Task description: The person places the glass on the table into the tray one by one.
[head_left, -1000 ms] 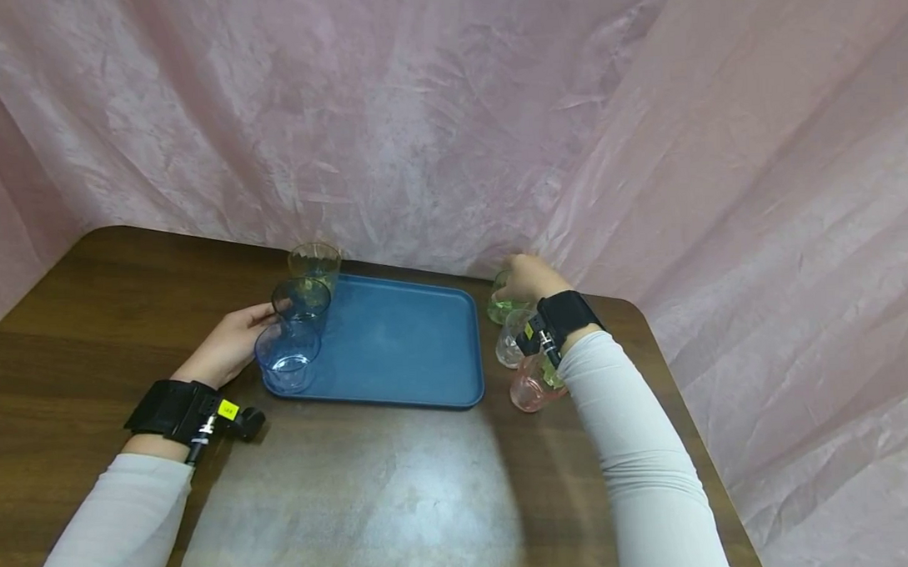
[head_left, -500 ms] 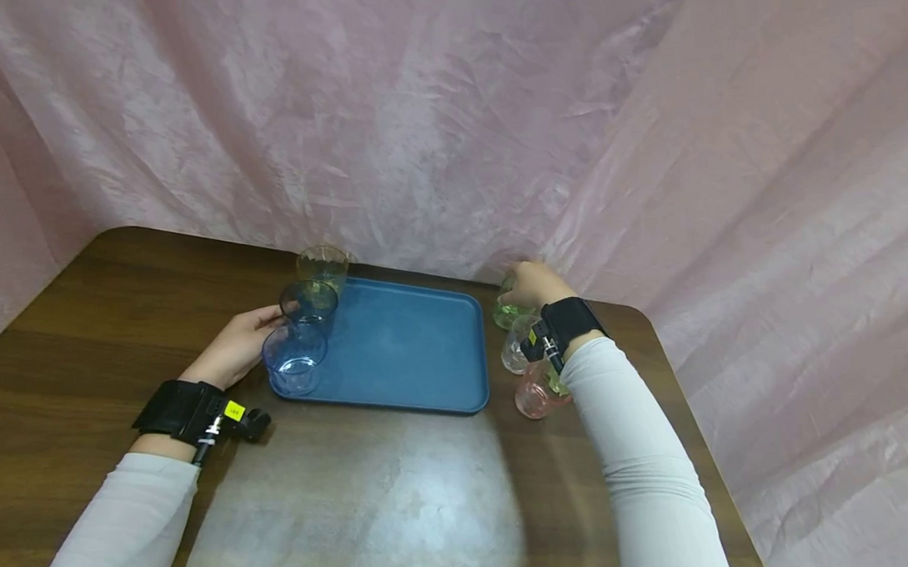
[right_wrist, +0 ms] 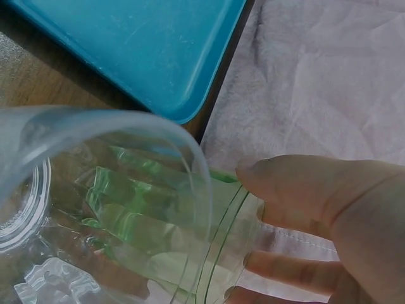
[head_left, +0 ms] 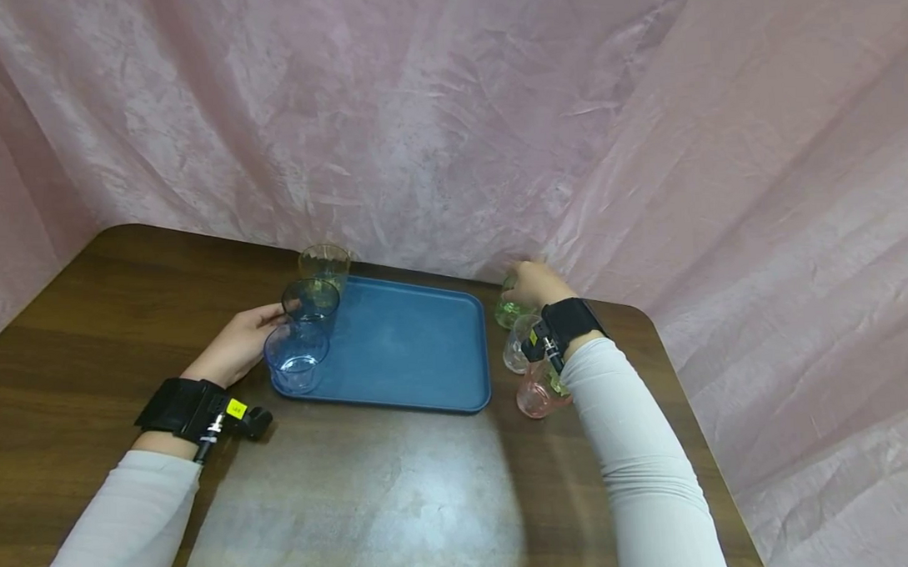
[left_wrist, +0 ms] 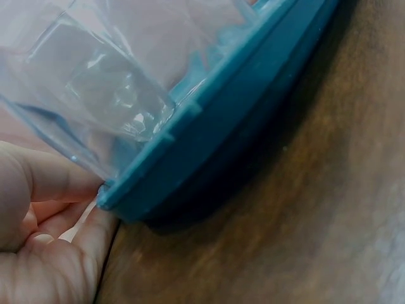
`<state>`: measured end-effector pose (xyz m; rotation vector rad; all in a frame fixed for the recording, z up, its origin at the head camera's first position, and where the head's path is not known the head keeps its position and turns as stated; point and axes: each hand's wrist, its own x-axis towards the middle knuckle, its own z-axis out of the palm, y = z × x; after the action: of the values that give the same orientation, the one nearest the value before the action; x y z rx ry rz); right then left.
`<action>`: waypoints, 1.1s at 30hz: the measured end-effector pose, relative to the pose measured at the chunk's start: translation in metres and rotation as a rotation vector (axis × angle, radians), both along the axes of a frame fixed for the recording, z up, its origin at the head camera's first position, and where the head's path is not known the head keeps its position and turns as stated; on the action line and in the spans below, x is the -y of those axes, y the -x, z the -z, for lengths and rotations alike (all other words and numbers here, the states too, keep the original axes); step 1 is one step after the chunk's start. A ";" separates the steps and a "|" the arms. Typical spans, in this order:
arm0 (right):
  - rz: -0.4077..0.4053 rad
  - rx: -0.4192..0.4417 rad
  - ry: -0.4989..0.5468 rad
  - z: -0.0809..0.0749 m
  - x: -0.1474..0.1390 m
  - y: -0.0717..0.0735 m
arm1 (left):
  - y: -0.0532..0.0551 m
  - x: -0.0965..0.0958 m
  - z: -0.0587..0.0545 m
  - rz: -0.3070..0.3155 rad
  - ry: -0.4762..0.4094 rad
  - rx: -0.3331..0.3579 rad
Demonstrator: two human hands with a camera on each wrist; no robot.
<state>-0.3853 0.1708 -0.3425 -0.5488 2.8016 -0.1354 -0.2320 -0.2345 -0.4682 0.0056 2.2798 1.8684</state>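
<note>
A blue tray (head_left: 411,343) lies on the wooden table. Along its left side stand a yellowish glass (head_left: 324,261), a dark grey glass (head_left: 311,298) and a blue glass (head_left: 296,360). My left hand (head_left: 234,345) pinches the tray's rim there, thumb above and fingers below in the left wrist view. At the back right, my right hand (head_left: 537,285) holds a green glass (head_left: 506,315) at its rim with thumb and fingers, as the right wrist view shows. Nearer stand a clear glass (head_left: 516,352) and a pink glass (head_left: 535,395), partly hidden by the right wrist.
A pink curtain (head_left: 419,134) hangs right behind the table's back edge. The wooden tabletop (head_left: 88,330) has rounded corners at the back. A pale shiny area (head_left: 356,495) covers the table in front of the tray. Both wrists wear black camera straps.
The whole head view has shifted slightly, moving everything a little to the right. Both hands stay where they are at the tray and the green glass.
</note>
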 end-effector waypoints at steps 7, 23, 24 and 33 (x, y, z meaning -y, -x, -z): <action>0.011 -0.011 -0.007 0.001 0.000 -0.001 | 0.001 0.001 -0.001 -0.002 0.007 0.012; -0.017 -0.099 0.016 0.003 0.001 -0.005 | 0.003 0.000 0.001 -0.024 0.014 0.001; -0.014 -0.100 0.019 0.002 0.001 -0.005 | 0.003 0.000 0.001 -0.025 0.011 -0.001; -0.029 -0.104 0.029 0.002 0.002 -0.006 | 0.001 -0.001 0.000 -0.020 0.014 0.003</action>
<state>-0.3795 0.1691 -0.3447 -0.6206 2.8952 -0.1461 -0.2326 -0.2334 -0.4682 -0.0230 2.2988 1.8613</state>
